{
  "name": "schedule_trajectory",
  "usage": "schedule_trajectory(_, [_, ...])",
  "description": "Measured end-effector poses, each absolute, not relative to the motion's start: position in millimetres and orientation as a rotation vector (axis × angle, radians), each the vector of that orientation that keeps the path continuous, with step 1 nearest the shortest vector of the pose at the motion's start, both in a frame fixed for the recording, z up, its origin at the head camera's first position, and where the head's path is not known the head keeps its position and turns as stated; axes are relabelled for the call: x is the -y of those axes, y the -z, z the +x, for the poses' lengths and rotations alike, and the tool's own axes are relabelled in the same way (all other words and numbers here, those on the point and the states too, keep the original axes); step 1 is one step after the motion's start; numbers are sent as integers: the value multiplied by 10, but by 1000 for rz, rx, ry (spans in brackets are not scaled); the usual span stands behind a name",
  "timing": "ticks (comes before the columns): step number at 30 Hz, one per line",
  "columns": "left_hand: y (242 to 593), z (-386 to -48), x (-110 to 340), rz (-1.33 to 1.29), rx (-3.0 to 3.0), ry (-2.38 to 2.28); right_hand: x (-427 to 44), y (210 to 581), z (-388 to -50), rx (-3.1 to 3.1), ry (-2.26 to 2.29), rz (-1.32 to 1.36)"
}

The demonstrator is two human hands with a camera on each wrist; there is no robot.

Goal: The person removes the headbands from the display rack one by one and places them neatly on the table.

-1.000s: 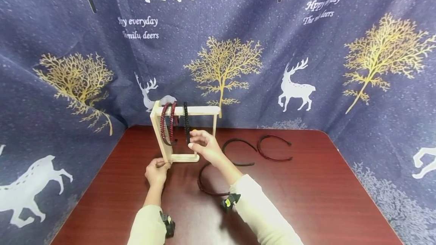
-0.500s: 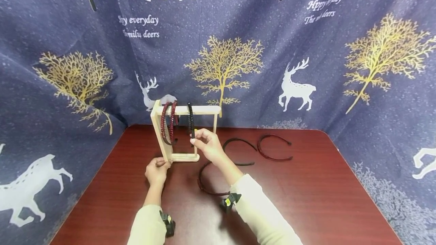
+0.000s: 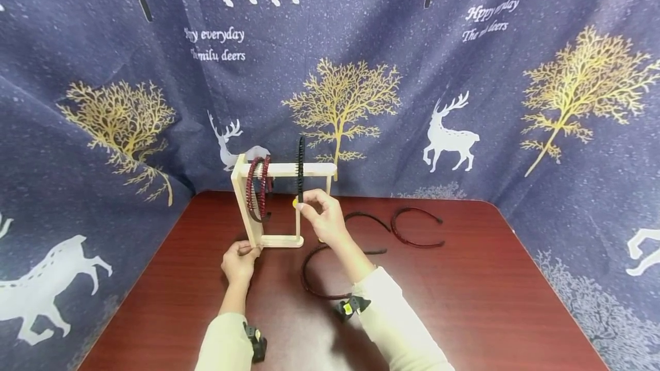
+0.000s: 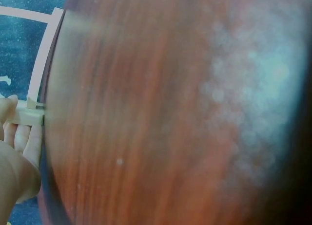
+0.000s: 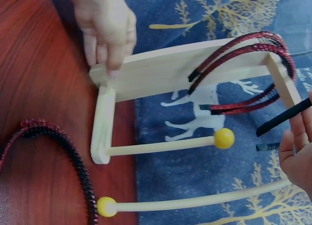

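Observation:
In the head view my right hand (image 3: 326, 219) pinches one end of a black headband (image 3: 301, 170). Its arch stands above the top bar (image 3: 319, 169) of a pale wooden stand (image 3: 242, 199). Two red headbands (image 3: 264, 188) hang on that bar by the upright board. My left hand (image 3: 239, 262) grips the stand's lower corner; in the right wrist view the left hand (image 5: 108, 32) holds the board's end. The right hand (image 5: 298, 161) is partly cut off there, with the black headband's ends (image 5: 282, 119) sticking out from it.
On the reddish-brown table (image 3: 464, 302) lie a black headband (image 3: 367, 215), a dark red headband (image 3: 407, 239) at the right and another dark headband (image 3: 305, 279) near the right forearm. Yellow balls (image 5: 224, 138) tip the stand's rods. A patterned blue cloth (image 3: 361, 27) hangs behind.
My right hand has moved the black headband rightward along the top bar and raised it, so its arch now rises above the bar. The left hand keeps its place on the stand.

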State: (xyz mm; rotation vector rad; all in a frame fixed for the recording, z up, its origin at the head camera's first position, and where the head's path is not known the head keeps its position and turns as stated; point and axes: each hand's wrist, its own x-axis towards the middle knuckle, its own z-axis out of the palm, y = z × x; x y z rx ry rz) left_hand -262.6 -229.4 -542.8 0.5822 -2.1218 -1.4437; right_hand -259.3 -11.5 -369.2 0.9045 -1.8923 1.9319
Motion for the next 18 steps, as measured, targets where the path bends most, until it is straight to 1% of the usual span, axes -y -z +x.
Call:
schedule_trajectory(11, [5411, -2620, 2315, 605, 2114, 1480, -106, 3651, -2491, 1787, -1903, 895])
schedule_trajectory(18, [5432, -2607, 2308, 573, 2119, 1480, -296, 3711, -2432, 1736, -1880, 888])
